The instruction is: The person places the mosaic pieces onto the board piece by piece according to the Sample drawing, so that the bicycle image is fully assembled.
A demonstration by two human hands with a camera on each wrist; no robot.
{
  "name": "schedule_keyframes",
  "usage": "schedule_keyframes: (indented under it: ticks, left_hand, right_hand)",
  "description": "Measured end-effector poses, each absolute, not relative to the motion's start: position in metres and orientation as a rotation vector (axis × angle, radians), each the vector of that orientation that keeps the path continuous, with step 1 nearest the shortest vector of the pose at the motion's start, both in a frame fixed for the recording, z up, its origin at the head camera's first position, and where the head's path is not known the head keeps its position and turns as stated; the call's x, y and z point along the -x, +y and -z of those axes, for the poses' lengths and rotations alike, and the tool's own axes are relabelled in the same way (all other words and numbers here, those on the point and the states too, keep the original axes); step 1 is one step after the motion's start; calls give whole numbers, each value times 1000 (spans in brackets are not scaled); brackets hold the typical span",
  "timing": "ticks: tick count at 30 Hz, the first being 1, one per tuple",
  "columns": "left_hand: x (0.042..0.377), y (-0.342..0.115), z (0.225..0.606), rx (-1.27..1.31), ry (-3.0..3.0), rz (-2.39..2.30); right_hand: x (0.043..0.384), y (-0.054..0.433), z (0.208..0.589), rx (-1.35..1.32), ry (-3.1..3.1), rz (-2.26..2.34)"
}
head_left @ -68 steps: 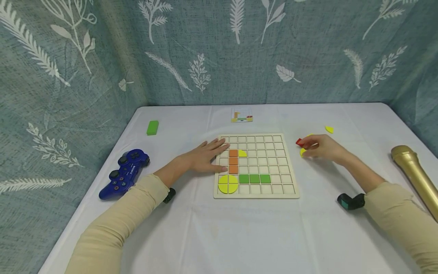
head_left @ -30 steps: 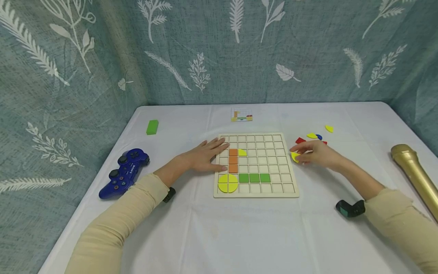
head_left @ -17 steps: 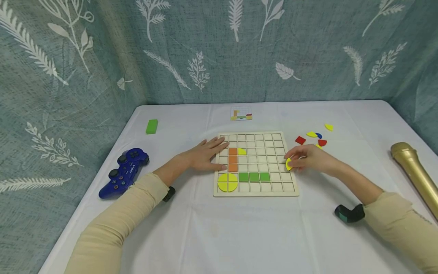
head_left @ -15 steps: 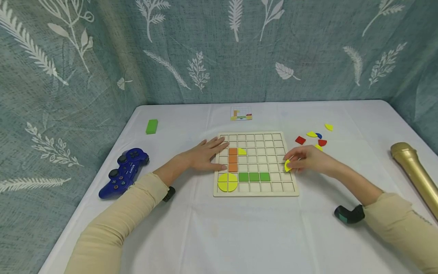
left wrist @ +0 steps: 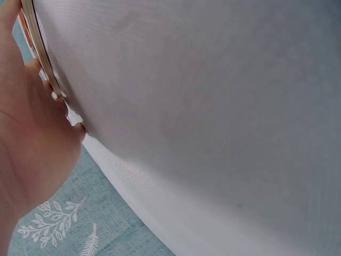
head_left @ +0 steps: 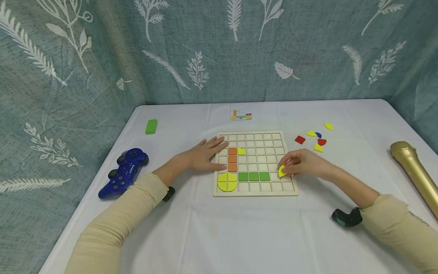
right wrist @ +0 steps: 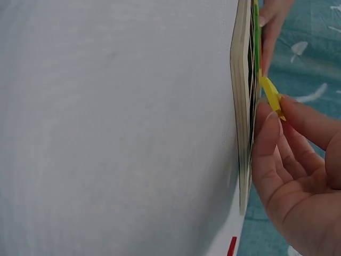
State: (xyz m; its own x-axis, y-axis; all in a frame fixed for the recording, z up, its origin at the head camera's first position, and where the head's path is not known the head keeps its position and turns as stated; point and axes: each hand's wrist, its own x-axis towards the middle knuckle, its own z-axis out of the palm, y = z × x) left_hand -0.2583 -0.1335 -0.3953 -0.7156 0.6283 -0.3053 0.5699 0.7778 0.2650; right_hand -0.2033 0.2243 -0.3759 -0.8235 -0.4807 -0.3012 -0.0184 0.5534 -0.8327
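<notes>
A pale wooden grid board (head_left: 261, 143) lies mid-table. Along its left edge rests my left hand (head_left: 203, 156), fingers spread flat and holding nothing. Thumb and fingers of my right hand (head_left: 304, 163) pinch a yellow quarter-circle tile (head_left: 281, 171) above the right part of the board; the right wrist view shows this tile (right wrist: 272, 97) tilted between the fingertips. On the board sit a column of orange square tiles (head_left: 232, 159), a single yellow quarter tile (head_left: 241, 151), a yellow circle of quarter tiles (head_left: 222, 186) at lower left, and a row of green square tiles (head_left: 254, 176).
Right of the board lie loose tiles: a red square (head_left: 300, 139), a red rounded one (head_left: 322, 142), a blue one (head_left: 318, 135) and several yellow. A pattern card (head_left: 241, 113) lies behind the board. Also present: green block (head_left: 151, 126), blue game controller (head_left: 126, 171), gold microphone (head_left: 410, 167).
My right hand has moved left and nearer from the loose tiles to over the board, bringing the yellow quarter tile. The loose tiles are now uncovered. My left hand has stayed put.
</notes>
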Motion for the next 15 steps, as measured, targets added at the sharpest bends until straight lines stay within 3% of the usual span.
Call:
schedule_keyframes:
  ticks: [15]
  left_hand:
    - [258, -134, 395, -904, 2595, -207]
  right_hand:
    - [199, 212, 376, 443, 2277, 1220]
